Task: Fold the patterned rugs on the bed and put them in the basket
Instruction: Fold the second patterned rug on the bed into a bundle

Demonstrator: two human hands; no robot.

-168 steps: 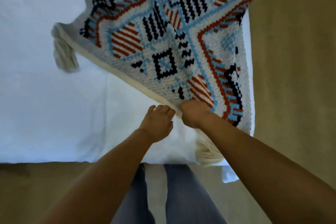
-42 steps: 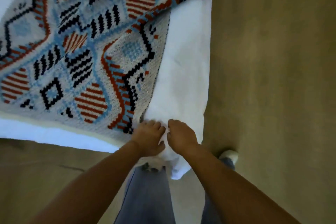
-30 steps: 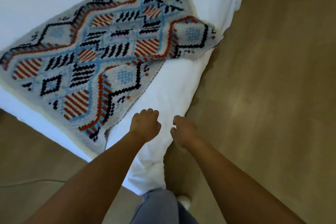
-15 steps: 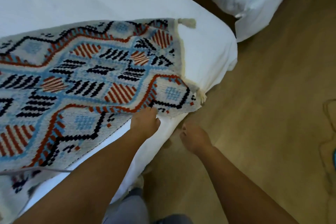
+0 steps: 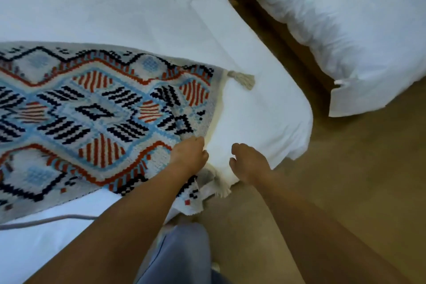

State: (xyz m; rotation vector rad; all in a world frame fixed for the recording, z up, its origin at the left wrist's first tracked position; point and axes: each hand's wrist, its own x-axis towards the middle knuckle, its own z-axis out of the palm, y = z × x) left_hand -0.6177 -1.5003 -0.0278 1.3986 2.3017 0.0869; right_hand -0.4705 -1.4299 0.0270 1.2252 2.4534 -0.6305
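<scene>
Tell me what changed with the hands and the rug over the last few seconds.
Both hands let go of the rug's edge and moved along the bed to its tasselled end. The left hand now rests on that end; the right hand hovers beside it. The rug stayed flat on the bed.

We note soft, even indoor light, no glare. Motion blur smears the rug (image 5: 96, 120) toward 9 o'clock; wide-angle bending at edges; floor (image 5: 345, 180) dim, pillow (image 5: 341, 18) soft-focused.

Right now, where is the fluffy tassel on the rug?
The tassel lies on the white bed, at the patterned rug's far right corner, beyond both hands.
</scene>
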